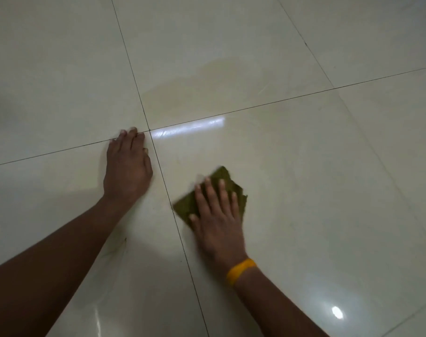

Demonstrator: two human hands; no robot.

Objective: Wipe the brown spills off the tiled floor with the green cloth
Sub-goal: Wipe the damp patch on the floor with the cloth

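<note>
Head: right hand (218, 221) presses cloth (221, 181) (beside seam).

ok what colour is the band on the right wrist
Yellow-orange. The band sits on the wrist of the right hand, clearest in the head view.

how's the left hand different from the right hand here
The left hand rests bare on the tiled floor, while the right hand presses on the green cloth. The left looks sharp; the right is motion-blurred. Only the right wrist wears a yellow band. Both lie palm down with straight fingers.
</note>
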